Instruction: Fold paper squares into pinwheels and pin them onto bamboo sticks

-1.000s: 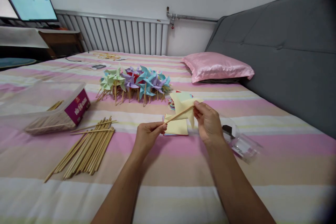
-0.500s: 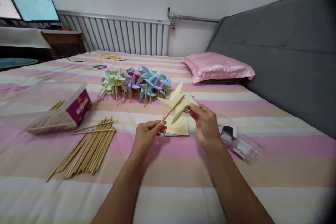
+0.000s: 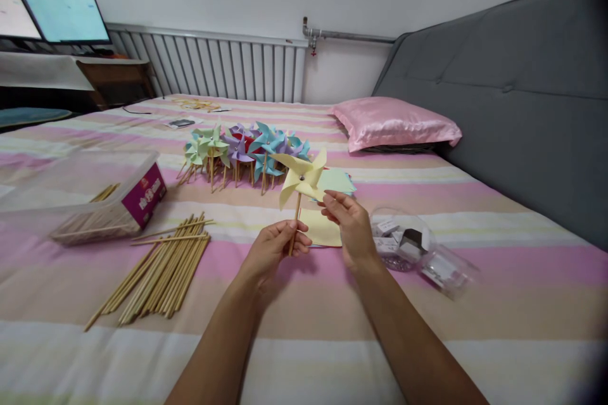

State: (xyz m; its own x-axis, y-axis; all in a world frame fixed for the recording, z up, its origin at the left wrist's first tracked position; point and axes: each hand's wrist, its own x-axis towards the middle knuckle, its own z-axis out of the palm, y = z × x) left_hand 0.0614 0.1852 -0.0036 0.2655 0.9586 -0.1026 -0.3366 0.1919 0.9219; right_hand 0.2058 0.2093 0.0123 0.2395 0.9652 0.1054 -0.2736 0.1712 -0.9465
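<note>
A pale yellow paper pinwheel (image 3: pixel 304 176) faces me on its wooden stick (image 3: pixel 297 209), with a small round pin at its centre. The lower part of that stick is pinched upright between the thumb and fingers of my left hand (image 3: pixel 275 243). At the pinwheel's right side, my right hand (image 3: pixel 349 221) has its thumb and fingertips closed on the tip of a blade. Below and behind the pinwheel lies a stack of yellow paper squares (image 3: pixel 320 228), partly covered by my hands. Green paper squares (image 3: pixel 336 181) lie just beyond it.
Finished pinwheels (image 3: pixel 247 145) in green, purple and blue cluster farther back on the striped bed (image 3: pixel 304 316). Loose wooden sticks (image 3: pixel 166 269) lie left, beside a clear plastic tub (image 3: pixel 109 202). Right of my hands are a round clear container (image 3: pixel 399 237) and a small clear box (image 3: pixel 446 269). A pink pillow (image 3: pixel 394 123) lies behind.
The pinwheel has turned from showing its stick side to showing its front, and its stick now stands nearly upright. My right hand has shifted slightly left to the blade tip.
</note>
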